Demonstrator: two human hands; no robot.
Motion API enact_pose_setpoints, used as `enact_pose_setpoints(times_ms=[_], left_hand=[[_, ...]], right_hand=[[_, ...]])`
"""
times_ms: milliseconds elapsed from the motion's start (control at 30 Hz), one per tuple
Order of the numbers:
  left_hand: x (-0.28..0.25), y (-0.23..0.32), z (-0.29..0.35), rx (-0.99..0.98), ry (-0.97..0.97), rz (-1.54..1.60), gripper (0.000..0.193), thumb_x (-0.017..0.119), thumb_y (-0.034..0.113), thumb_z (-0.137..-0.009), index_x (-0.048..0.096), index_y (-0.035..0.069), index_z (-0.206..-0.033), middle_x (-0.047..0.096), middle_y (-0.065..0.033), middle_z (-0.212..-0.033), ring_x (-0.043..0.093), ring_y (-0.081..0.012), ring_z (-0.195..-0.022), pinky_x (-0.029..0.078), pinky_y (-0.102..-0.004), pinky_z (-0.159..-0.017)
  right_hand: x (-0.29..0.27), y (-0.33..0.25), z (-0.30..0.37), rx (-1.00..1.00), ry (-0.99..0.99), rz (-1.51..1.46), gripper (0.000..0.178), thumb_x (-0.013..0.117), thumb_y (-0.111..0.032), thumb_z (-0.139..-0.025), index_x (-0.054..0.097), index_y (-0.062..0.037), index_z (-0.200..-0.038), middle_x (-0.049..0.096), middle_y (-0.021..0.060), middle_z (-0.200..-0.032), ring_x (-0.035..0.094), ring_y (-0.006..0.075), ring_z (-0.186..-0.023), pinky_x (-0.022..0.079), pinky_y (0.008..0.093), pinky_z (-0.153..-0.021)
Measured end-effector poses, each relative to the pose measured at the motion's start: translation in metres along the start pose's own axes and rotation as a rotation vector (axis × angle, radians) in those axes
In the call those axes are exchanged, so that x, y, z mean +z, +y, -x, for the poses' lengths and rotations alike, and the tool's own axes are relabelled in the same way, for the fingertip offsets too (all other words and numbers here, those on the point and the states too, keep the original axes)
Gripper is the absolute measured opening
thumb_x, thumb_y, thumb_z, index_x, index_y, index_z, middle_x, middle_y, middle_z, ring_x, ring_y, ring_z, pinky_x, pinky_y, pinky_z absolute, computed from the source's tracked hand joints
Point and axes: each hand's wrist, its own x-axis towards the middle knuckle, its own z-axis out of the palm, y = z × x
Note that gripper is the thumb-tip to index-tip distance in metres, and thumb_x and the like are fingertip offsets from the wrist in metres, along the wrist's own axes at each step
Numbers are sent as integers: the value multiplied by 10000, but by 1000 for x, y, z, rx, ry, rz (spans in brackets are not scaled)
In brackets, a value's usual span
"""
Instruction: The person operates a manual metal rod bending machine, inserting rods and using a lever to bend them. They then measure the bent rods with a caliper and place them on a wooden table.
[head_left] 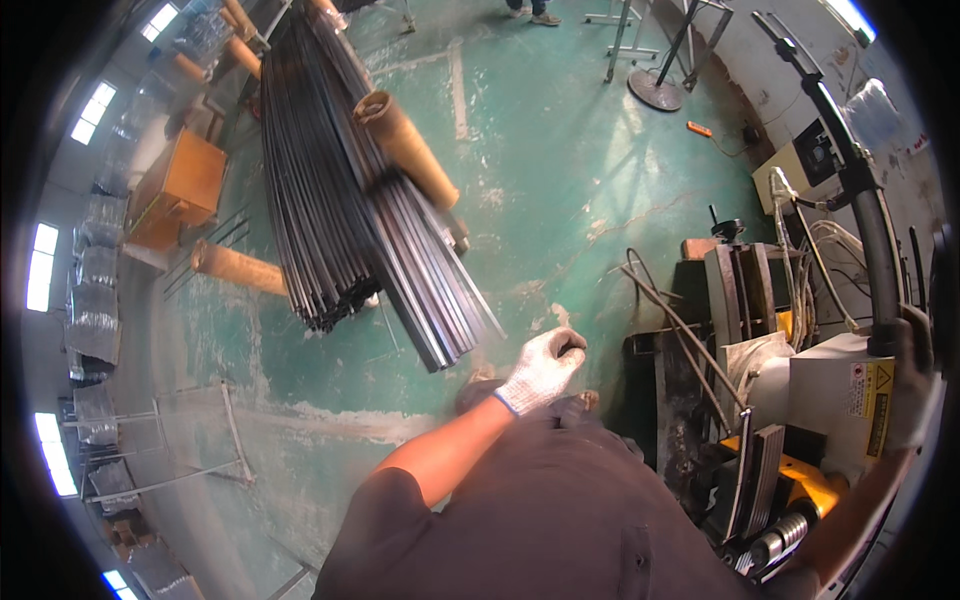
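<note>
My left hand, in a white knit glove with a blue cuff edge, is held in front of my body above the green floor. Its fingers are curled closed, and nothing shows in them. My right hand, also gloved, is at the far right rim beside the grey machine housing and the lower end of a long black bar. Dimness and the picture's edge hide its fingers, so its grip cannot be made out. Ahead of my left hand lies a big bundle of long dark metal bars, with lighter square tubes on its right side.
Thick cardboard tubes stick out around the bundle. An orange-brown box stands at the left, above a thin metal frame. On the right are a machine vise, cables and a round-based stand. Another person's feet show far ahead.
</note>
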Motion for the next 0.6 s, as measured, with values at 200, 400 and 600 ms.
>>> enact_pose_setpoints(times_ms=[200, 400, 600], left_hand=[[-102, -51, 62, -16, 66, 171, 216, 669, 92, -991, 705, -49, -1150, 752, -127, -1051, 703, -146, -994, 579, -324, -883], [-223, -55, 114, -5, 212, -267, 193, 673, 126, -1003, 717, -17, -1125, 755, -101, -1000, 711, -145, -885, 579, -317, -780], [-275, -95, 135, -98, 432, 36, 201, 684, 126, -999, 714, 11, -1160, 722, -57, -933, 646, -109, -725, 550, -283, -649]], right_hand=[[262, -206, 92, -233, -586, -205, 314, 784, -252, -915, 787, -60, -1164, 790, 185, -1047, 764, 366, -970, 591, 428, -886], [498, -281, 190, -124, -818, -122, 617, 783, -433, -917, 698, -11, -1360, 776, 231, -1215, 754, 391, -1128, 578, 438, -1020], [527, -318, 203, -158, -897, -124, 364, 716, -361, -929, 829, -57, -1095, 785, 235, -1084, 757, 405, -1056, 592, 473, -964]])
